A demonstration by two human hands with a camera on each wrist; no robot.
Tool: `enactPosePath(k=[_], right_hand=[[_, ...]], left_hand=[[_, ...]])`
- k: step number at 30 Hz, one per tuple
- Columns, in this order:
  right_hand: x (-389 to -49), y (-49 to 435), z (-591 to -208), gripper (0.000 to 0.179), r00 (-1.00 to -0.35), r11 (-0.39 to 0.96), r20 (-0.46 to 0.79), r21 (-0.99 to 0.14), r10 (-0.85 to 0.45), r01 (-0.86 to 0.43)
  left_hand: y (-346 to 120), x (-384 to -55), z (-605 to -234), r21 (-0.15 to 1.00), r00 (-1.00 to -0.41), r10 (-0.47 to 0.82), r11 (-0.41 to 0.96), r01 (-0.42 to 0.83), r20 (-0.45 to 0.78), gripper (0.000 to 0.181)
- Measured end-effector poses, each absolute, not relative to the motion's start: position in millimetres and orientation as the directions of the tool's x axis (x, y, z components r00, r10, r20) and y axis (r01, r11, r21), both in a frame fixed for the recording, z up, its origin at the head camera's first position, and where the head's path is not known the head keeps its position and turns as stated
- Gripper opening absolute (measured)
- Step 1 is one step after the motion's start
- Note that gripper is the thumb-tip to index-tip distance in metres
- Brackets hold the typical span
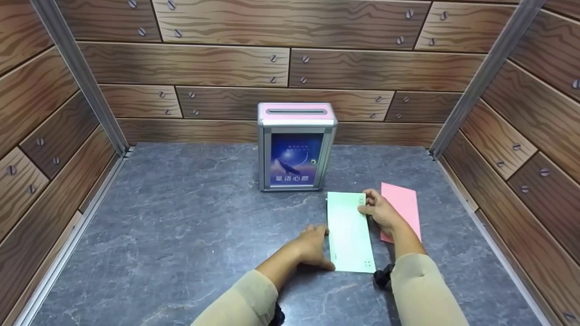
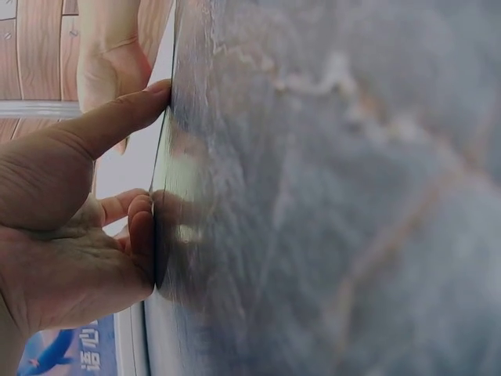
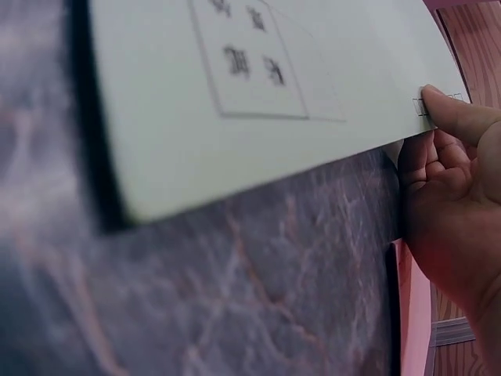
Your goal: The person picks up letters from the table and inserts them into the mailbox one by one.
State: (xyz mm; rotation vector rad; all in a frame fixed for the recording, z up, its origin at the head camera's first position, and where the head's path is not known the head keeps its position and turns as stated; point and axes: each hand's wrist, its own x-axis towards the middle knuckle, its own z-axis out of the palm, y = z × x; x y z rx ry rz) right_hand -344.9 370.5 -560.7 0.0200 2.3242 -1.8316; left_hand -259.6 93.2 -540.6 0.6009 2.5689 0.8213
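A light green envelope (image 1: 351, 235) with printed marks near its corners is on the grey tabletop, long side running away from me. My right hand (image 1: 382, 213) pinches its far right edge, thumb on top and fingers beneath; the right wrist view shows this side of the envelope (image 3: 337, 55) lifted off the table. At the near left, my left hand (image 1: 311, 246) rests on the table beside the long edge. Its thumb touches the near left corner and its fingers lie farther up that edge, as the left wrist view of this hand (image 2: 70, 211) shows. Just right of my right hand is a pink envelope (image 1: 403, 203).
A metal-framed box (image 1: 290, 163) with a pink top, a slot (image 1: 297, 111) in that top and a blue picture on its locked-looking front stands behind the green envelope. Wood-patterned walls (image 1: 226, 65) with metal corner posts enclose the marbled grey table (image 1: 181, 226) at the back and sides.
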Motion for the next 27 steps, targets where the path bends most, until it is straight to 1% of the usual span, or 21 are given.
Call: enactPosePath(k=[5,10,14,18,21,27], right_hand=[[-343.8,372.1,-560.5,0.038,-0.982,0.200,-0.145,-0.973,-0.120,0.120],[-341.5,373.6,-560.9,0.035,-0.984,0.180,-0.137,-0.977,-0.118,0.114],[-341.7,372.7,-562.4,0.040,-0.990,0.173,-0.104,-0.981,-0.090,0.088],[-341.6,371.2,-564.7,0.053,-0.992,0.166,-0.100,-0.982,-0.075,0.087],[-341.0,370.7,-566.1,0.059,-0.992,0.168,-0.108,-0.981,-0.062,0.097],[-339.7,366.3,-566.3,0.054,-0.995,0.207,-0.098,-0.974,-0.034,0.089]], left_hand=[[93.3,-259.7,-540.3,0.617,-0.843,0.496,0.736,0.280,-0.209,0.104],[93.7,-260.2,-541.0,0.624,-0.839,0.506,0.726,0.290,-0.198,0.104],[91.5,-260.7,-541.2,0.650,-0.841,0.506,0.708,0.278,-0.191,0.106],[89.1,-259.1,-541.4,0.673,-0.846,0.498,0.693,0.258,-0.188,0.108],[88.9,-258.4,-541.9,0.681,-0.845,0.503,0.684,0.261,-0.181,0.108],[87.3,-260.2,-541.5,0.700,-0.840,0.509,0.670,0.249,-0.188,0.107]])
